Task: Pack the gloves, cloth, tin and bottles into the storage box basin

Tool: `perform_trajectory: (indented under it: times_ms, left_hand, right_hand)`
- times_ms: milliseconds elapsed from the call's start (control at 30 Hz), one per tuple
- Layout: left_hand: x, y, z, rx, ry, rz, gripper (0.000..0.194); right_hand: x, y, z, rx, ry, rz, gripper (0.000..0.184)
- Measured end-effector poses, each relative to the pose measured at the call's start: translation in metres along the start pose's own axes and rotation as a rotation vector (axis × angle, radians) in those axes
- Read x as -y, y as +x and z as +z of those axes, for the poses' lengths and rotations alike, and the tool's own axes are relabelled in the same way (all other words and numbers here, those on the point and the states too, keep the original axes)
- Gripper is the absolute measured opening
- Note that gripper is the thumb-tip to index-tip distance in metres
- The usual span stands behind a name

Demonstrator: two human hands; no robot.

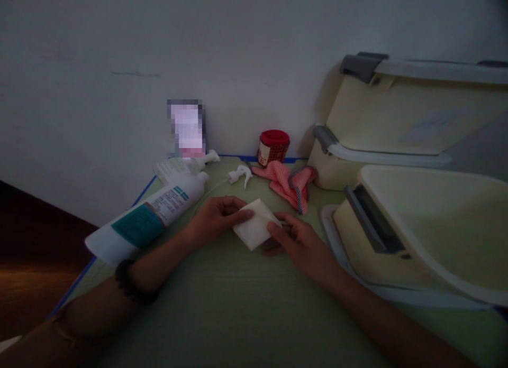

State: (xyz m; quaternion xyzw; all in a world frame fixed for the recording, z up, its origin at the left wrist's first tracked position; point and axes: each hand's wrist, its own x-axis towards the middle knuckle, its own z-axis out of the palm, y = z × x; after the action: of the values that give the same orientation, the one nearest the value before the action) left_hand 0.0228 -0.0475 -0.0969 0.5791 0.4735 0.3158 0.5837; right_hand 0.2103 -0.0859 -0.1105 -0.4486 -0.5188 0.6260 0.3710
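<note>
A small white square [257,225], which looks like folded paper or a tissue, is held between both hands above the green table. My left hand [218,215] grips its left corner, thumb on top and fingers behind. On the opposite side, my right hand [299,240] pinches the right corner with the thumb over the face. Just beyond them lie a white spray trigger head [239,174] with a thin tube and a crumpled pink cloth [289,182]. A large white bottle [148,220] with a teal label lies on its side by my left forearm.
A clear pump bottle [166,171] lies behind the white bottle, near a blurred-out phone [187,129] against the wall. A red roll [273,146] stands at the table's back edge. Cream storage bins [357,246] with grey latches take up the right side.
</note>
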Motion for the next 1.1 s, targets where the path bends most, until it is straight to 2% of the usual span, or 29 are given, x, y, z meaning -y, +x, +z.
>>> perform_trajectory:
  times_ms: [100,233,500,733,933,1100]
  left_hand:
    - [0.0004,0.0002,-0.0001,-0.017,0.034,-0.013,0.019]
    - [0.0017,0.0002,-0.0011,0.045,0.078,-0.025,0.025]
    - [0.0030,-0.0007,-0.0026,0.108,0.012,-0.035,0.028]
    - [0.0060,-0.0014,0.0027,0.166,0.012,0.010,0.022]
    - [0.0072,-0.0018,0.0032,0.126,-0.005,0.047,0.022]
    - [0.0076,-0.0023,0.0019,0.103,0.006,0.077,0.022]
  right_hand:
    - [-0.0002,-0.0009,-0.0005,0.038,-0.011,-0.016,0.031]
    - [-0.0006,-0.0012,-0.0017,0.086,-0.052,-0.051,0.030]
    - [0.0031,-0.0030,-0.0022,0.117,-0.114,-0.077,0.029]
    - [0.0033,-0.0024,-0.0021,0.038,-0.171,-0.143,0.034]
    - [0.0035,-0.0017,-0.0003,-0.006,-0.234,-0.119,0.025]
    - [0.0017,-0.0013,-0.0004,-0.034,-0.304,-0.091,0.031]
